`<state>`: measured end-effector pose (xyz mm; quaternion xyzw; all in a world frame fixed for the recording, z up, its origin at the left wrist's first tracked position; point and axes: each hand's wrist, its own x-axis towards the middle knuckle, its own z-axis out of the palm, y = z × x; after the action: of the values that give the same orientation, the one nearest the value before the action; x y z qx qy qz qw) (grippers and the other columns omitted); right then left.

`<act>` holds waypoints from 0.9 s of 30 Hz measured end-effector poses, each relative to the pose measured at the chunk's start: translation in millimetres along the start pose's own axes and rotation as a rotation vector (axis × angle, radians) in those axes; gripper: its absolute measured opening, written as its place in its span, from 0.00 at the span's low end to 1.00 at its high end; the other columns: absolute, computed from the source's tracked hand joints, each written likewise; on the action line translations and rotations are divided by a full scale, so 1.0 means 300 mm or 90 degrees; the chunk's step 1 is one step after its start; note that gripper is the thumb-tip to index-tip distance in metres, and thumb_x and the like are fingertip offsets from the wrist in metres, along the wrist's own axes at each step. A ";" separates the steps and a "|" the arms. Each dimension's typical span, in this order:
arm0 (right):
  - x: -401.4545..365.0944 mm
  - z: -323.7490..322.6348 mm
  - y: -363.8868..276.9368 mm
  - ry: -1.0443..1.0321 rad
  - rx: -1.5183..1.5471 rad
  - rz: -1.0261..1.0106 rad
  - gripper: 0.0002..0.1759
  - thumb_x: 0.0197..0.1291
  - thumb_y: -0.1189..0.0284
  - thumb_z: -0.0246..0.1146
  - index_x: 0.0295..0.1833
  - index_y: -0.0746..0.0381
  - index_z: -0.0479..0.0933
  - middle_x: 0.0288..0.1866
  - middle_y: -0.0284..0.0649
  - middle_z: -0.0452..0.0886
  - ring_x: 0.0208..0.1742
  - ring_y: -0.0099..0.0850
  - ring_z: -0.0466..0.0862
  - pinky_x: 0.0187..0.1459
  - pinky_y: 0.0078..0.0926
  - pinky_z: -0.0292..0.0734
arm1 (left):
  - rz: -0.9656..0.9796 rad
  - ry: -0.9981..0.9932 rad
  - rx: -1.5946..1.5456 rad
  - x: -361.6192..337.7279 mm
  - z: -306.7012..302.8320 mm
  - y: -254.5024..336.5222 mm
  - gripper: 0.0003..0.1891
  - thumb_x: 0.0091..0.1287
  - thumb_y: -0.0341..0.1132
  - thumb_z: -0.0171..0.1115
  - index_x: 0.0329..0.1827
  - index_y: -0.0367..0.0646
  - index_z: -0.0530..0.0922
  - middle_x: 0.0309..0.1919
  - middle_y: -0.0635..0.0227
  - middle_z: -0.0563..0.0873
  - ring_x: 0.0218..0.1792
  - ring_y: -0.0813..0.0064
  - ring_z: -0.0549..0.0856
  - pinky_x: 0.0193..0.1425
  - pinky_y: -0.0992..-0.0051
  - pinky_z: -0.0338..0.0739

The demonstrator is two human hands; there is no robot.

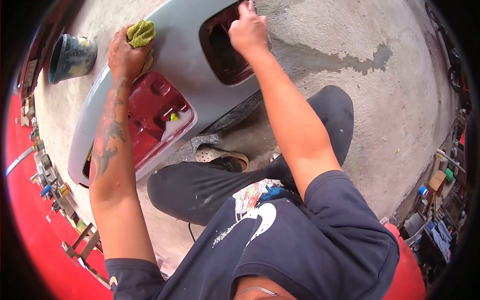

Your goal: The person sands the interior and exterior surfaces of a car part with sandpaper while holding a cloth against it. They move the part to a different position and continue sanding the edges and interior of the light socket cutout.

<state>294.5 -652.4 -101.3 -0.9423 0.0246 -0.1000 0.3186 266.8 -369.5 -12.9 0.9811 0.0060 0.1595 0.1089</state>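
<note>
A grey-primed car body panel [172, 42], which looks like a trunk lid, lies tilted in front of me. Dark red inner metal shows through its two large openings. My left hand [126, 56] is closed on a crumpled yellow-green cloth [141, 34] at the panel's upper left surface. My right hand [248, 31] is closed at the edge of the far right opening [220, 42], its fingers curled against the rim. What lies under those fingers is hidden. A small yellow-green bit [174, 116] sits in the nearer opening [152, 107].
A dark bucket [75, 57] stands on the concrete floor left of the panel. A wet streak [350, 62] marks the floor at right. Tools and clutter [437, 200] line the right side, with more items [50, 180] along the left. My bent knees are close to the panel.
</note>
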 end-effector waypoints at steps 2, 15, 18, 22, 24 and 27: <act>-0.052 -0.018 0.009 0.004 -0.182 -0.125 0.33 0.61 0.72 0.53 0.75 0.64 0.69 0.79 0.47 0.69 0.65 0.56 0.78 0.66 0.45 0.75 | 0.000 0.001 -0.008 -0.006 0.002 0.003 0.28 0.54 0.51 0.78 0.58 0.54 0.83 0.54 0.66 0.85 0.57 0.57 0.83 0.61 0.59 0.77; -0.110 -0.043 0.057 -0.004 -0.142 -0.318 0.24 0.64 0.71 0.56 0.65 0.65 0.78 0.71 0.49 0.78 0.58 0.40 0.82 0.52 0.43 0.80 | 0.014 0.001 -0.007 -0.007 -0.011 0.022 0.27 0.57 0.49 0.77 0.58 0.50 0.83 0.53 0.60 0.86 0.56 0.55 0.84 0.61 0.61 0.77; -0.054 0.001 0.040 0.186 0.309 0.007 0.29 0.57 0.78 0.53 0.67 0.63 0.75 0.65 0.57 0.81 0.64 0.59 0.79 0.63 0.49 0.76 | 0.015 0.012 0.011 -0.009 -0.018 0.030 0.26 0.59 0.47 0.77 0.58 0.47 0.82 0.51 0.57 0.86 0.54 0.54 0.85 0.60 0.62 0.77; -0.019 -0.012 -0.165 0.028 0.454 0.192 0.31 0.56 0.81 0.53 0.69 0.73 0.71 0.59 0.68 0.79 0.55 0.65 0.79 0.63 0.52 0.72 | 0.008 -0.010 -0.001 0.002 0.002 -0.009 0.26 0.55 0.48 0.78 0.56 0.52 0.83 0.52 0.63 0.86 0.56 0.57 0.83 0.61 0.61 0.77; -0.117 0.060 -0.225 0.081 0.475 0.109 0.34 0.56 0.82 0.52 0.72 0.73 0.67 0.49 0.71 0.80 0.49 0.66 0.78 0.60 0.55 0.72 | -0.001 -0.014 0.002 0.004 -0.008 0.011 0.26 0.55 0.48 0.78 0.56 0.52 0.83 0.51 0.63 0.86 0.56 0.57 0.83 0.61 0.61 0.77; -0.276 0.048 -0.175 -0.065 0.390 -0.070 0.37 0.53 0.80 0.55 0.74 0.65 0.70 0.53 0.58 0.84 0.43 0.58 0.81 0.57 0.51 0.77 | -0.007 -0.018 0.001 -0.004 -0.014 0.016 0.26 0.55 0.47 0.78 0.56 0.52 0.83 0.51 0.62 0.86 0.55 0.56 0.84 0.60 0.61 0.77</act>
<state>215.6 -593.0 -95.1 -0.8064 -0.0735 -0.0722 0.5823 264.2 -373.3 -8.5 0.9834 0.0099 0.1448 0.1089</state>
